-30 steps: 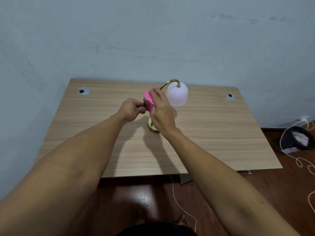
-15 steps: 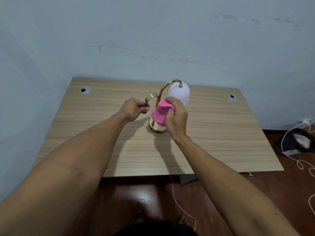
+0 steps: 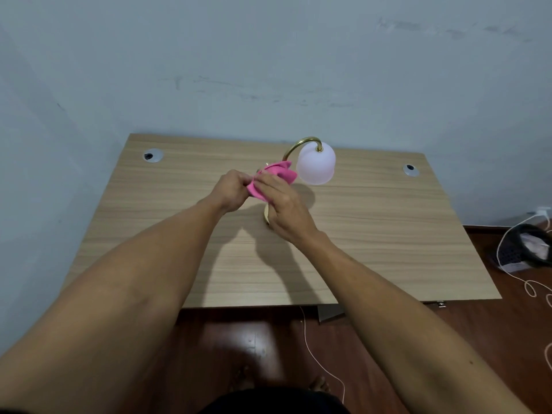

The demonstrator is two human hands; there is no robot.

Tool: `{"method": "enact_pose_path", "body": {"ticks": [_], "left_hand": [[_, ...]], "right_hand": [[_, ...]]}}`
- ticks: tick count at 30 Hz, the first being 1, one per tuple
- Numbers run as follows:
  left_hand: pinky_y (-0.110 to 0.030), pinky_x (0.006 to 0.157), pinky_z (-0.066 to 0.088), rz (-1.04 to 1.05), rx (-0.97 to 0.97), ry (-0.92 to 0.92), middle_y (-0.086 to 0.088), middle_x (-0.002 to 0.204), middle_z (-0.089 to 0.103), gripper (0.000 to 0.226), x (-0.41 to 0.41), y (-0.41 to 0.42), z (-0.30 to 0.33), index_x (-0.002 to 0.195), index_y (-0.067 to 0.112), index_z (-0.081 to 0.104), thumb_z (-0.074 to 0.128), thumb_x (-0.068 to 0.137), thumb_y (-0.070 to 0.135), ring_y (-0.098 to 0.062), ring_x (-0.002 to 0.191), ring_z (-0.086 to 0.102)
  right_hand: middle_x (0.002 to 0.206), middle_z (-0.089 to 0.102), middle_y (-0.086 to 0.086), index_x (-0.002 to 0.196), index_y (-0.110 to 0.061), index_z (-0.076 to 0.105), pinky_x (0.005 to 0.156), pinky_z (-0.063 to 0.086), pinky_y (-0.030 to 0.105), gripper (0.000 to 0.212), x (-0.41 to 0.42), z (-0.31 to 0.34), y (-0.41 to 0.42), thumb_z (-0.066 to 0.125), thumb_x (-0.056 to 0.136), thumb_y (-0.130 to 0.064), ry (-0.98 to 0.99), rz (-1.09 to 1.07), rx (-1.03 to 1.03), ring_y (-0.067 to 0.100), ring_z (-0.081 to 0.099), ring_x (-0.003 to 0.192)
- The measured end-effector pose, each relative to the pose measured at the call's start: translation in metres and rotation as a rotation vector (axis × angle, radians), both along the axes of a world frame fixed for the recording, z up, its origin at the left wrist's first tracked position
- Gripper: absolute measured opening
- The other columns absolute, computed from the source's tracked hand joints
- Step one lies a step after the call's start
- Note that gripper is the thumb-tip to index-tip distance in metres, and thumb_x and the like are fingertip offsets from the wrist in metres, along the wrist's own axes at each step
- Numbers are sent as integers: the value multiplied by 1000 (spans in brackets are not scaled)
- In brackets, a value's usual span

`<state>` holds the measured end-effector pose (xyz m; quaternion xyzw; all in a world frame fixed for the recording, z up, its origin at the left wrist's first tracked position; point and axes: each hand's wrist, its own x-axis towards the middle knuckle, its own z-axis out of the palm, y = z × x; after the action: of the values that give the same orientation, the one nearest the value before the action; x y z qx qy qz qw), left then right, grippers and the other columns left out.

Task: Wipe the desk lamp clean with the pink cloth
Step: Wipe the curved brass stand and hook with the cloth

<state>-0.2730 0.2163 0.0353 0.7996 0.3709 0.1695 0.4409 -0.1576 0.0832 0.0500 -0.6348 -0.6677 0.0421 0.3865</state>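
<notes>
The desk lamp stands mid-desk: a white bell shade hangs from a curved brass arm, and a sliver of its brass base shows under my right hand. The pink cloth is bunched around the lamp's lower stem and handle, just left of the shade. My right hand presses the cloth against the stem. My left hand is closed at the cloth's left side, on the brass handle, which the cloth and fingers hide.
The wooden desk sits against a pale blue wall, with cable grommets at back left and back right. A dark basket and white cords lie on the floor to the right.
My right hand moved the pink cloth up and left from the lower stem onto the handle beside my left hand. The lamp has stayed in place.
</notes>
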Motion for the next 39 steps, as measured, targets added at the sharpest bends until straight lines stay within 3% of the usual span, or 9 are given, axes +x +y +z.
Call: {"method": "enact_pose_path", "body": {"ticks": [2, 6, 10, 13, 18, 22, 27, 33, 39], "left_hand": [[-25, 82, 47, 6, -35, -25, -9, 90, 73, 15, 2, -2, -1, 101, 3, 77, 70, 88, 6, -11, 87, 62], [-17, 82, 49, 72, -166, -61, -9, 94, 74, 21, 3, 0, -4, 108, 5, 75, 73, 87, 8, -14, 87, 68], [-19, 86, 51, 45, -111, -12, -7, 101, 76, 20, 3, 3, -3, 108, 9, 76, 72, 88, 11, -14, 93, 70], [-24, 83, 49, -2, 10, 45, -2, 96, 76, 18, 2, 4, -2, 105, 10, 78, 69, 90, 14, -7, 85, 66], [-31, 69, 45, -75, 174, 94, -11, 83, 75, 19, 1, 4, 3, 98, 11, 79, 63, 93, 20, -14, 72, 58], [-29, 73, 45, -97, 179, 98, -9, 87, 76, 18, 2, 3, 5, 99, 11, 78, 62, 92, 14, -11, 77, 59], [-23, 70, 42, -101, 153, 85, -5, 87, 77, 17, 2, 1, 5, 99, 10, 78, 62, 91, 11, -11, 79, 62], [-35, 81, 50, -111, 136, 114, -13, 90, 76, 13, 2, 2, 4, 90, 3, 74, 62, 90, 9, -28, 92, 70], [-22, 60, 36, -112, 168, 93, 2, 68, 62, 12, 2, -1, 8, 88, 6, 75, 64, 90, 11, -12, 67, 52]], "right_hand": [[121, 73, 13, 113, 0, 74, 107, 49, 41, 44, 2, -5, -9, 49, 80, 15, 65, -6, -29, 31, 64, 119], [90, 77, -14, 95, -23, 78, 76, 56, 27, 45, 4, -12, -14, 42, 86, 2, 804, -463, -180, 8, 70, 89], [76, 62, 3, 101, -10, 66, 47, 46, 24, 32, 13, 2, 5, 39, 90, 4, 1378, -659, -234, 15, 64, 54], [84, 66, 10, 105, -4, 62, 54, 50, 30, 34, 6, 22, 21, 38, 86, 11, 1530, -708, -142, 22, 67, 59], [60, 63, -1, 67, -11, 66, 55, 50, 29, 30, -10, 42, 48, 47, 79, 9, 1534, -764, -159, 21, 59, 55], [55, 61, 0, 66, -10, 66, 57, 52, 30, 30, -19, 40, 51, 47, 72, 13, 1496, -810, -147, 24, 59, 55], [83, 65, 14, 83, -13, 62, 69, 50, 42, 26, -28, 31, 51, 46, 78, 7, 1430, -755, -118, 27, 59, 74], [71, 62, 3, 65, -19, 59, 70, 52, 39, 25, -30, 24, 45, 57, 88, -9, 1138, -709, -78, 23, 56, 68], [71, 63, 0, 68, -12, 63, 79, 61, 48, 24, -13, 33, 47, 50, 81, 3, 1391, -845, -91, 35, 70, 82]]}}
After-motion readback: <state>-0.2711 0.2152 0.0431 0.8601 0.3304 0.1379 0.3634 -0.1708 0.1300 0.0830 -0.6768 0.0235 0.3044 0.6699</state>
